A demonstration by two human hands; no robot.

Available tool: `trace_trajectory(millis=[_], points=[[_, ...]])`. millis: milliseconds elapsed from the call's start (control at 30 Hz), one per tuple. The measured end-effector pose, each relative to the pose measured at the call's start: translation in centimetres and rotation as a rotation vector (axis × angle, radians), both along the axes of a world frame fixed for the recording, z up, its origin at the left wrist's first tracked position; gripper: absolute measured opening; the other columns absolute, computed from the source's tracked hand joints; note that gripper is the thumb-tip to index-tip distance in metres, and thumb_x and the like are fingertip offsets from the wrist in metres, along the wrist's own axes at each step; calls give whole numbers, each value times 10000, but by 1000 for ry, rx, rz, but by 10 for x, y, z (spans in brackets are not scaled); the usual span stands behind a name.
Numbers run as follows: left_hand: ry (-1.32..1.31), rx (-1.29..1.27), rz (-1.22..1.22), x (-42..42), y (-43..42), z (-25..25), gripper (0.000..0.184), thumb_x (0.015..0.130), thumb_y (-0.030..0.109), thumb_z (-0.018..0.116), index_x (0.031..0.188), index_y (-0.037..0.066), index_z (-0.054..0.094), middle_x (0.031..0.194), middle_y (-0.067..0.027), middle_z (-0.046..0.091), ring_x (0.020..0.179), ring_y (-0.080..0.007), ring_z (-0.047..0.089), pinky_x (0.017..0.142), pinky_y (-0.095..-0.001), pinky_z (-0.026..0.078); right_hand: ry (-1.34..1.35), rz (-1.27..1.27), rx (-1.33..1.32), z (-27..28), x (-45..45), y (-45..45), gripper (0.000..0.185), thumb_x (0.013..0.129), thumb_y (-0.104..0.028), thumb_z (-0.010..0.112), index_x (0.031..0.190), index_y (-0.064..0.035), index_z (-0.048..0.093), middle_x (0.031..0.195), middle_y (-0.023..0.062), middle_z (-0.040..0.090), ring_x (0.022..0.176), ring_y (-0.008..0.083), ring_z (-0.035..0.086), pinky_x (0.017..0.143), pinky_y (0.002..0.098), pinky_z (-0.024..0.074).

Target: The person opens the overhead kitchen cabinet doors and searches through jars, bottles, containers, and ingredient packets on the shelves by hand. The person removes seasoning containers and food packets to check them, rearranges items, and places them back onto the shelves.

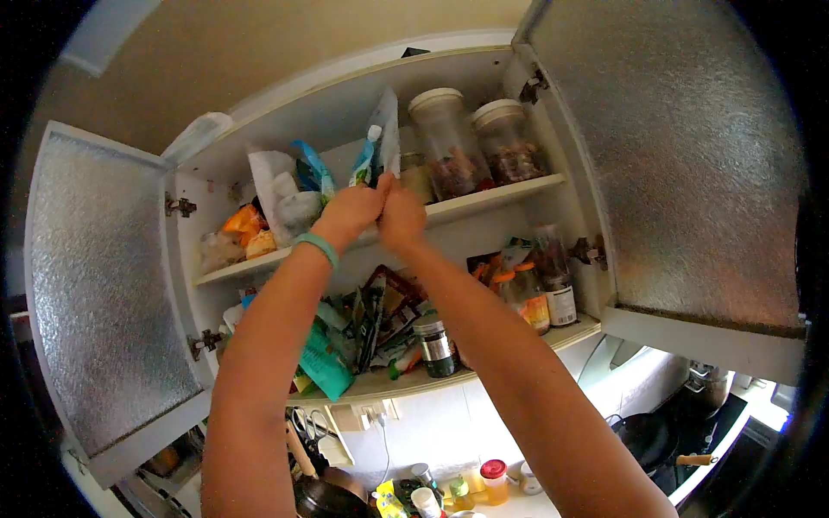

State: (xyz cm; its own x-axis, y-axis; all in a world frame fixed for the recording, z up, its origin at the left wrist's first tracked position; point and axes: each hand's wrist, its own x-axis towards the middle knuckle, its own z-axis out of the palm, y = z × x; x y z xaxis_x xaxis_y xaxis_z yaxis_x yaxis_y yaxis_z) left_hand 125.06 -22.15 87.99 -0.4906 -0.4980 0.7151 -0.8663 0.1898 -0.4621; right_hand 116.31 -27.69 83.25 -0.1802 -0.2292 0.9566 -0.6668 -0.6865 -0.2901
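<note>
Both arms reach up to the upper shelf [484, 197] of an open wall cabinet. My left hand [350, 214], below which a green band circles the wrist, is closed, its fingers meeting those of my right hand [401, 214], also closed. Just above the hands stand a blue and white packet [363, 162] and a pale upright bag [389, 129]; what the fingers grip is too small to make out. Right of them are two large jars with white lids [449, 147] [509, 142]. To the left sit a white bag [275, 194] and an orange packet [245, 223].
Frosted cabinet doors hang open at left [112, 285] and right [673, 173]. The lower shelf holds a teal packet [325, 363], a dark jar [437, 350] and bottles [535, 302]. Below are a red-lidded jar [494, 483] and a black pan [643, 439] on the stove.
</note>
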Motion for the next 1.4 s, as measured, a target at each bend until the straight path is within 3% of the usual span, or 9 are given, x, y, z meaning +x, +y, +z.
trace_trajectory(millis=[200,367,433,567,733,1033,1233,1300,1400], points=[[43,36,-339,29,-82,5,389,888,63,464,1249,28,323,1017,-248,564,927,-424,568,752,-468,469,-38,-39,-199,0,0,-29,441,794,-56,580,1216,9,471,996,216,614,895,374,599,722,461,489],[133,86,-702,19,-32,-14,499,785,-107,486,1244,28,342,1091,-225,508,1053,-423,505,908,-420,423,-62,-137,-187,3,3,-39,344,875,-134,489,1192,-2,489,948,197,615,827,353,614,675,461,495],[17,-330,-813,22,-42,-15,511,751,-124,493,1225,28,379,1093,-218,489,1088,-413,485,955,-417,393,-97,-186,-189,5,6,-48,316,958,-237,414,1154,-12,517,885,174,620,772,334,621,644,468,491],[247,-405,-709,26,-58,-25,368,727,-65,601,1083,21,566,1093,-218,505,1056,-388,512,881,-394,443,-41,-381,-630,13,-5,-106,304,818,-98,528,1093,30,510,835,217,599,746,395,590,655,491,464],[468,-269,-565,25,-56,-29,385,716,-29,672,1085,58,606,1082,-196,545,946,-378,546,809,-441,466,137,-189,-316,0,-14,-47,425,666,44,636,1069,72,505,934,238,574,860,424,556,741,496,438],[477,-363,-801,58,-15,-61,458,791,29,632,1216,71,470,1093,-180,486,1010,-375,510,822,-434,450,195,-104,-343,13,-32,-68,509,761,-22,604,1243,41,451,1123,242,537,994,411,529,871,510,419],[641,-874,-204,173,15,-57,481,780,209,622,1229,102,487,1235,-214,447,1167,-425,410,964,-567,312,106,-165,-388,7,-37,-36,442,838,-93,595,1240,15,449,1165,225,500,1094,389,497,941,466,407],[900,-898,-6,219,-7,-51,562,814,315,603,1308,97,448,1364,-231,375,1279,-446,293,996,-638,225,185,-197,-343,2,-35,-6,429,835,-90,597,1229,3,457,1163,213,496,1105,382,494,949,457,406],[977,-710,80,251,-13,-53,614,844,367,559,1345,38,429,1400,-263,319,1313,-451,248,1041,-571,218,278,-215,-300,3,-30,16,411,818,-62,599,1205,-12,470,1161,191,490,1105,369,494,952,448,407]])
